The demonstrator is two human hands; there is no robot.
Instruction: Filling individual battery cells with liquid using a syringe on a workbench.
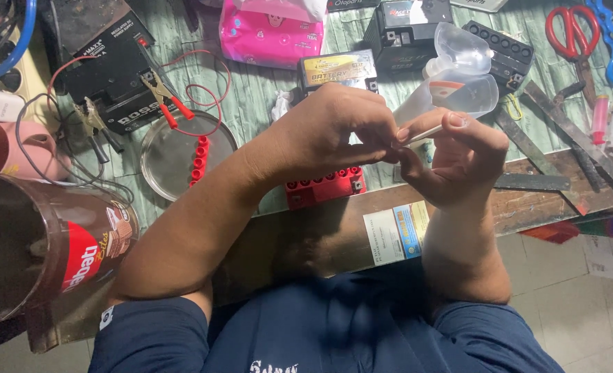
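My left hand [334, 131] and right hand [458, 162] met above the workbench [527, 207], both curled nearly shut, pinching a thin white tube [424, 132] between fingertips. The tube ran to a clear plastic bottle [458, 86] (tilted, just behind my right hand). A red-topped battery [324, 186] sat under my left wrist.
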